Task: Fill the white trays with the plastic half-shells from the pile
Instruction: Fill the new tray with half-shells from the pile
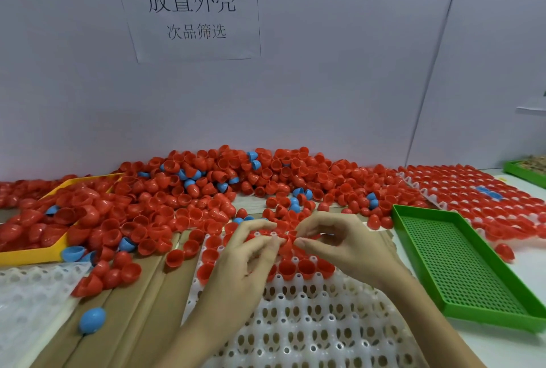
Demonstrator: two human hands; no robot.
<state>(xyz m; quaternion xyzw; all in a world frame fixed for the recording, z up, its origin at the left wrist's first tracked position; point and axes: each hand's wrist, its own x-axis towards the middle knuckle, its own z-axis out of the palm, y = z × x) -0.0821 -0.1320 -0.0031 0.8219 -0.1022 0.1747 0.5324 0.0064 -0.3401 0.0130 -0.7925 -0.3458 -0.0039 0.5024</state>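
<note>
A big pile of red half-shells [206, 187] with a few blue ones lies along the back of the table. A white tray [310, 326] with round sockets sits in front of me; its far rows hold red half-shells [305, 268], its near rows stand bare. My left hand [248, 252] and my right hand [339, 245] meet over the tray's far edge. Fingertips of both hands pinch a red half-shell [288, 242] between them. My fingers hide part of that shell.
A green perforated tray [461, 267] lies at the right. Behind it is a white tray filled with red shells [472, 190]. A yellow bin [35, 253] of shells stands at left, another white tray [26, 293] at the near left, and a loose blue shell [92, 320] on cardboard.
</note>
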